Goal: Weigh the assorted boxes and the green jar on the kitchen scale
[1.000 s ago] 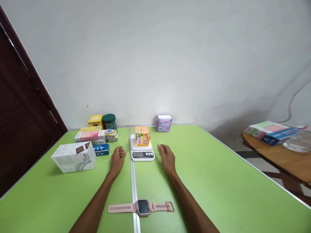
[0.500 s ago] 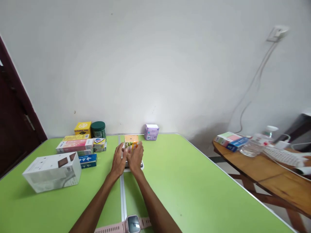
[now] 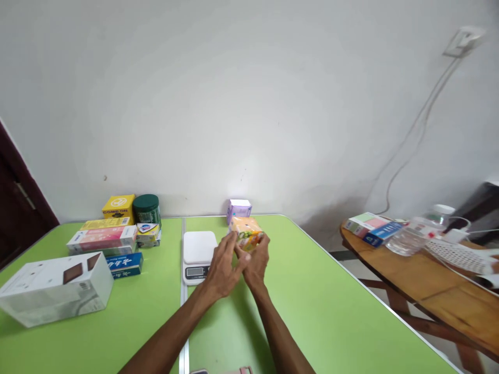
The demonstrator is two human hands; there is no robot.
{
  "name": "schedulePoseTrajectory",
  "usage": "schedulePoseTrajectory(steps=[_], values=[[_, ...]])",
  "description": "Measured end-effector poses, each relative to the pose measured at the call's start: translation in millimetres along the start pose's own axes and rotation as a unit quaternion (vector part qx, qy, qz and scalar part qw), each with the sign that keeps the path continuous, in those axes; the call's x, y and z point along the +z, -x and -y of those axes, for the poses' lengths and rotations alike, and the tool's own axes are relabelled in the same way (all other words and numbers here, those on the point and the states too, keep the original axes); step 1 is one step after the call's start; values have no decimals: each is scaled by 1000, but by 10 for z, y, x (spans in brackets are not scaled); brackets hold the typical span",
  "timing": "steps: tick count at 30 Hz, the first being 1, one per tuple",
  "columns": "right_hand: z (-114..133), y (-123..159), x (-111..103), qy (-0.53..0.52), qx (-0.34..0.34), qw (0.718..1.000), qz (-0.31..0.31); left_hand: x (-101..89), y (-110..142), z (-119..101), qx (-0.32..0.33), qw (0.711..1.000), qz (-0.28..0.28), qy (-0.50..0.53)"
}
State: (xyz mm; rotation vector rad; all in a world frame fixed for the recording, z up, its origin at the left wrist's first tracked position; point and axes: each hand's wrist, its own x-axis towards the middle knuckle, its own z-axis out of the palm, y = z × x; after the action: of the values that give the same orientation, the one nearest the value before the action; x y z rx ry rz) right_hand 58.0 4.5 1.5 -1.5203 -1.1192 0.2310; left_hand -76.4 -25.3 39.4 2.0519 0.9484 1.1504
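Observation:
Between both hands I hold a small orange-topped box (image 3: 247, 226) with fruit pictures on its side. My left hand (image 3: 226, 265) presses its left side, and my right hand (image 3: 255, 259) grips the right and near side. To the left lies a white kitchen scale (image 3: 199, 248) with a dark display, its platform bare. Just behind the held box, a purple pack (image 3: 239, 208) stands near the wall. Whether the box touches the table is hidden by my hands.
On the table's left stand a large white box (image 3: 58, 291), a blue box (image 3: 125, 265), a pink box (image 3: 103, 239), a yellow box (image 3: 119, 208) and a green-lidded tub (image 3: 147, 209). A wooden side table (image 3: 421, 291) at right holds a water bottle (image 3: 417, 234).
Both hands have lifted the orange-topped box off the scale and carried it right, in front of the purple pack. The scale's platform is now uncovered. The view has shifted slightly.

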Motion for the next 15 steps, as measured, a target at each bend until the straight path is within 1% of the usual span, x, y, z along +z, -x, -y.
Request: schedulePoseTrajectory(steps=[2, 4, 6, 8, 9, 11, 15], values=[[-202, -163, -172, 26, 43, 997, -60, 180, -59, -57, -2, 998, 63, 3], [-426, -330, -278, 56, 75, 991, -96, 328, -38, -65, -23, 992, 123, 8], [-643, -513, -312, 75, 83, 987, -113, 433, 43, -23, -66, 981, 180, 12], [-823, -725, -284, 82, 76, 986, -122, 498, 141, 60, -111, 967, 228, 17], [-895, -842, -252, 83, 74, 986, -124, 518, 183, 109, -129, 961, 243, 22], [-1007, -1092, -165, 81, 76, 986, -120, 541, 241, 205, -151, 954, 256, 33], [-1157, -1560, 49, 80, 71, 989, -105, 553, 277, 324, -164, 955, 242, 46]])
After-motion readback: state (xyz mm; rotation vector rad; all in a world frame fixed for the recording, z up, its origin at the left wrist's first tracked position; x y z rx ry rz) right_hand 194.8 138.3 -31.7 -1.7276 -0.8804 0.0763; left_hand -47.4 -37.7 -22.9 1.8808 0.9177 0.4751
